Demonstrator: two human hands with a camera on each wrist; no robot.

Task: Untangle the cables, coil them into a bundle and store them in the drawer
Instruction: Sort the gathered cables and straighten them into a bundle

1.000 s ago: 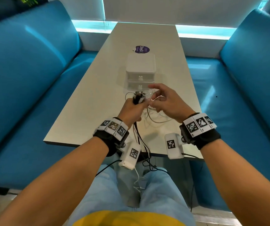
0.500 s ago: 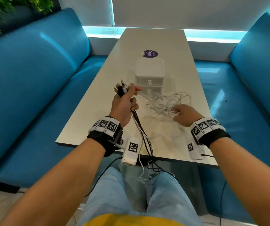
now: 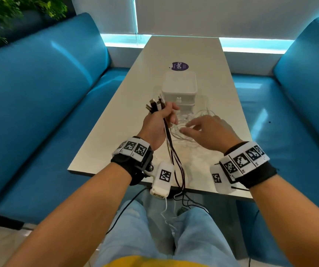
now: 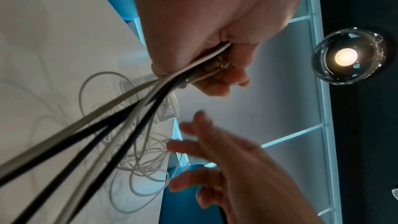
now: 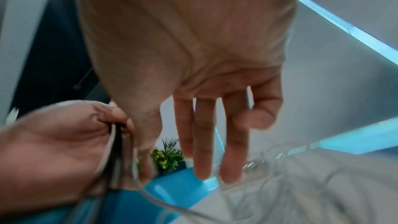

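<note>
My left hand [image 3: 159, 120] is raised above the table and grips a bundle of black and white cables [image 3: 171, 149] just below their plugs [image 3: 154, 105], which stick up out of the fist. The cables hang down over the table's near edge towards my lap. In the left wrist view the same cable bundle [image 4: 133, 108] runs out of the left hand [image 4: 215, 60]. A loose tangle of thin white cable [image 3: 191, 120] lies on the table in front of the white drawer unit [image 3: 179, 87]. My right hand [image 3: 203, 128] hovers open over that tangle, fingers spread [image 5: 215, 134], holding nothing.
The grey table [image 3: 183, 51] runs away from me between two blue benches [image 3: 39, 93]. A purple round sticker [image 3: 180, 66] lies behind the drawer unit. Black sensor wires trail over my jeans [image 3: 193, 237]. A lit pendant lamp [image 4: 346, 55] hangs overhead.
My right hand let go of the white tangle, opened its fingers and shifted left towards the left hand. My left hand stays raised with the plug ends in its grip.
</note>
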